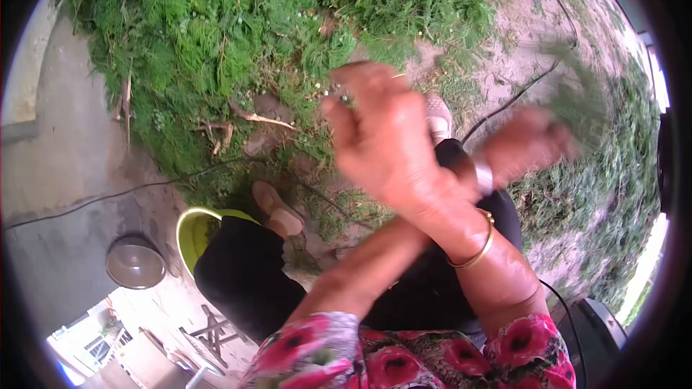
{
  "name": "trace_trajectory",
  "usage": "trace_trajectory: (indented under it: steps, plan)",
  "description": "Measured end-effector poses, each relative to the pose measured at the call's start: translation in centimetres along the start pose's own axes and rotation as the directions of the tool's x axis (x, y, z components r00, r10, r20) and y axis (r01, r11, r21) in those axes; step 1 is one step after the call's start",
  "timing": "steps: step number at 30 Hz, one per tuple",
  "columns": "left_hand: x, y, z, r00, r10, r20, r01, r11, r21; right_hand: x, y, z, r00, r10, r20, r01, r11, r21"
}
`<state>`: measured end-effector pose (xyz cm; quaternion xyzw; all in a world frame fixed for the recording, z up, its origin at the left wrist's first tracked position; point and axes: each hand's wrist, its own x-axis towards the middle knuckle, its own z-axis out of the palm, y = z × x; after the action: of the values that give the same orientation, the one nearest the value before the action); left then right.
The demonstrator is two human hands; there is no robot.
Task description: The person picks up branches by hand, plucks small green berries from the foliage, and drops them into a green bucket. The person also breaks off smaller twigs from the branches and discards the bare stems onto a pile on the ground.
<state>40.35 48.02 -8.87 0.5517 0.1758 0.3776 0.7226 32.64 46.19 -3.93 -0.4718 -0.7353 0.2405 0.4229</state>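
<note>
My forearms cross in front of me, the right one on top. My left hand (530, 142) reaches out to the right side, smeared by motion. At its fingers is a blurred green evergreen sprig (587, 101), which it seems to grip. Nearer the middle, my right hand (389, 137) is curled with thumb and fingers close together. Small pale specks show near its fingertips, but what it holds is too blurred to name. Beyond it lies a large heap of cut evergreen branches (209, 43) with small pale cones.
A yellow-green bucket (189, 234) stands beside my left leg. Left of it is a dark metal bowl (135, 262). A black cable (515, 97) crosses the ground. More evergreen sprigs (577, 194) are spread at the right. A wooden stool (213, 328) stands at lower left.
</note>
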Motion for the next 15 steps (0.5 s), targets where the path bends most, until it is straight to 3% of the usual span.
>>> trace_trajectory:
  steps: [1, 2, 3, 4, 5, 6, 7, 8, 9, 11, 13, 15]
  plan:
    - [0.8, -0.8, 2.2, 0.994, 0.096, -0.056, -0.098, 0.995, -0.037, 0.5, 0.2, -1.0, 0.998, 0.063, -0.019, -0.064, 0.996, -0.062]
    - [0.8, -0.8, 3.4, 0.976, 0.187, -0.113, -0.195, 0.979, -0.064, 1.0, 0.5, -2.1, 0.977, 0.211, -0.017, -0.21, 0.975, 0.07]
    - [0.5, -1.6, 1.6, 0.983, 0.048, -0.175, -0.039, 0.998, 0.056, 1.0, 1.0, -2.7, 0.932, 0.363, 0.003, -0.356, 0.913, 0.199]
    - [-0.6, -2.8, -0.4, 0.965, -0.092, -0.245, 0.133, 0.978, 0.158, 0.6, 1.6, -2.6, 0.919, 0.392, -0.035, -0.376, 0.9, 0.219]
    - [-3.6, -7.3, -1.7, 0.856, -0.033, -0.516, -0.058, 0.986, -0.159, 0.4, 2.1, -2.5, 0.907, 0.414, -0.074, -0.388, 0.891, 0.236]
    - [-6.1, -4.5, -2.5, 0.636, -0.097, -0.766, -0.332, 0.861, -0.385, 1.0, 1.2, -4.0, 0.793, 0.59, 0.151, -0.6, 0.715, 0.358]
    - [-8.0, -8.4, -5.4, 0.367, -0.086, -0.926, 0.15, 0.988, -0.032, 1.2, 1.0, -4.6, 0.791, 0.593, 0.152, -0.604, 0.716, 0.35]
    - [-12.7, -9.9, -9.4, 0.553, 0.008, -0.833, 0.501, 0.796, 0.34, 1.2, 0.9, -4.9, 0.733, 0.637, 0.238, -0.668, 0.609, 0.427]
    - [-16.7, -14.1, -12.4, 0.418, -0.133, -0.899, 0.786, 0.55, 0.284, 1.2, 1.0, -5.0, 0.669, 0.666, 0.331, -0.725, 0.486, 0.488]
    - [-23.9, -18.9, -16.1, 0.403, 0.079, -0.912, 0.8, 0.455, 0.392, 1.1, 1.0, -5.3, 0.644, 0.675, 0.359, -0.743, 0.443, 0.501]
    - [-28.0, -20.4, -19.0, 0.44, 0.093, -0.893, 0.844, 0.296, 0.447, 0.8, 1.0, -5.0, 0.616, 0.687, 0.385, -0.761, 0.395, 0.514]
    - [-28.8, -21.0, -21.4, 0.414, 0.114, -0.903, 0.88, 0.203, 0.429, 0.5, 1.2, -4.5, 0.642, 0.688, 0.34, -0.737, 0.43, 0.521]
